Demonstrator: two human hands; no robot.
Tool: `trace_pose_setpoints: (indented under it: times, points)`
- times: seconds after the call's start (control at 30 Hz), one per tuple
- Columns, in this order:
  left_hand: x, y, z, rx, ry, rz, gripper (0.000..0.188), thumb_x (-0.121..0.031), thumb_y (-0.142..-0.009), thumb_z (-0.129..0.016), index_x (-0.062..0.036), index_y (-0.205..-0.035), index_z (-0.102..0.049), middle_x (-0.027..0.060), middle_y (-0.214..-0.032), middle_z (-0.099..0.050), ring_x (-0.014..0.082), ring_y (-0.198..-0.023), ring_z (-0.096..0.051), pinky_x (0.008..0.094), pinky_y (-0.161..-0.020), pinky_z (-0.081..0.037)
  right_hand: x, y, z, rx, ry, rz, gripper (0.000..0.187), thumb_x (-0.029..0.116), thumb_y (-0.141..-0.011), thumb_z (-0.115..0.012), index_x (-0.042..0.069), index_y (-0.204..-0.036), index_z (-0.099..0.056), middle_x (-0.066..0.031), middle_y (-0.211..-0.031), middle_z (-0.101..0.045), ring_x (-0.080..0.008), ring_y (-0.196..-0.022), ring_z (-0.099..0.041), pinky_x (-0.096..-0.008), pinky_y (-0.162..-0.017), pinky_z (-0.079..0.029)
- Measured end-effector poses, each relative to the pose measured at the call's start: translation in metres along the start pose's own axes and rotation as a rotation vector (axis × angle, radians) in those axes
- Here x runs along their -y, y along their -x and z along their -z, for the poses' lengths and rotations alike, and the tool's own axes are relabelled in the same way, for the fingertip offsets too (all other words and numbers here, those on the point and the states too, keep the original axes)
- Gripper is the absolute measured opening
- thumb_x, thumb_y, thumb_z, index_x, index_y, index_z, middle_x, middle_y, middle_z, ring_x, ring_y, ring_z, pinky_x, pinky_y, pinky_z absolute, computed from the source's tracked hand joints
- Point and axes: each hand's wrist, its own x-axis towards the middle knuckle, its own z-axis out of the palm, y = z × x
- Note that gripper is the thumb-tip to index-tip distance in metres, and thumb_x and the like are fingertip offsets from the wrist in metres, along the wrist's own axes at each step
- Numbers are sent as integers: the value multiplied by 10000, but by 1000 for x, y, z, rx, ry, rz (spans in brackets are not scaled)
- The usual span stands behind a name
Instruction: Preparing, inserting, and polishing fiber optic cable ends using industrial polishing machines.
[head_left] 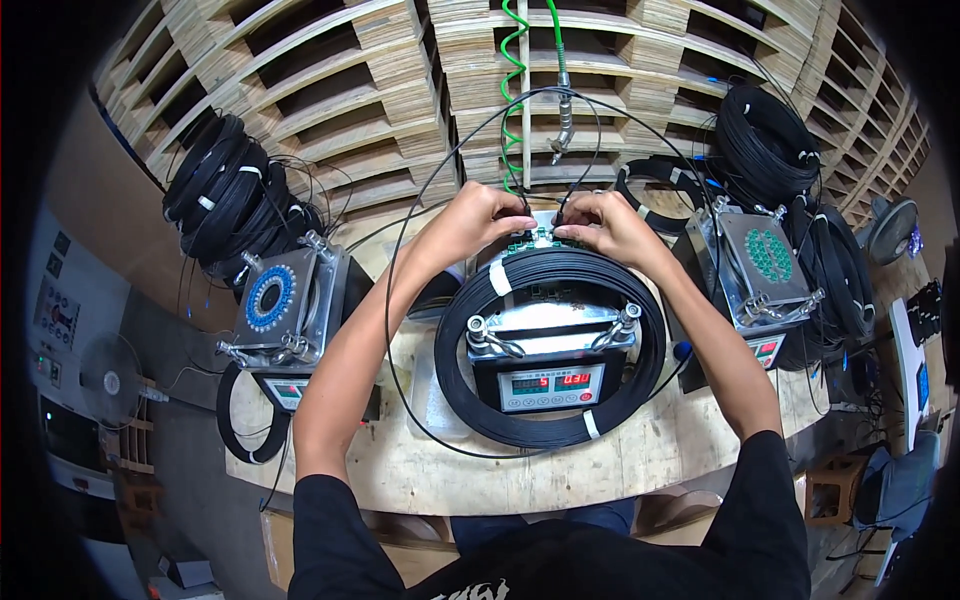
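A coil of black cable (466,392), bound with white ties, rests around the middle benchtop machine. Through the ring show the machine's metal clamp posts and its panel with red digits (550,387). Beyond the coil, at a fixture with small green connectors (527,240), both hands work close together. My left hand (488,217) has fingers and thumb pinched on a black cable end at the fixture's left side. My right hand (603,226) pinches another dark cable end just to the right. The fingertips partly hide both ends. A loose cable loop (420,420) arcs around the coil and over my left forearm.
Similar machines stand at left (270,297) with blue holders and at right (768,255) with green ones. Black cable coils (212,190) are piled far left, and more coils (765,145) far right. A green air hose with a metal nozzle (564,130) hangs before the stacked pallets.
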Motion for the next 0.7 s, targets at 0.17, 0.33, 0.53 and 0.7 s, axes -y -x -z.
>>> trace_pose_setpoints:
  times: [0.17,0.33,0.53,0.7]
  points:
    - [6,0,-8,-29,-222,-250,200,-158,-912,-743,39,-942,-739,210,-808,-691,317,-726,-686,383,-663,-516,-6,2,-4,-55,-31,7,250,131,-863,-803,-64,-997,-723,-165,-821,-742,-184,-737,-721,-317,-680,-545]
    - [12,10,-22,-178,-16,-261,173,-116,-901,-748,39,-976,-739,198,-881,-715,348,-779,-691,391,-714,-538,-2,7,-4,-97,27,27,252,129,-854,-808,-50,-1019,-744,-189,-884,-759,-217,-805,-757,-325,-733,-577]
    - [20,11,-27,-198,39,-217,197,-138,-899,-757,43,-976,-743,182,-894,-727,299,-792,-711,366,-714,-547,-5,6,-4,-87,14,-10,268,142,-884,-799,-77,-1023,-733,-115,-856,-747,-124,-795,-699,-287,-731,-555]
    - [18,17,-28,-216,20,-186,230,-155,-904,-754,50,-1007,-744,177,-920,-749,267,-827,-727,337,-720,-560,-8,5,1,-32,-2,-37,270,124,-921,-757,-85,-1087,-719,-101,-908,-750,-133,-825,-702,-281,-769,-563]
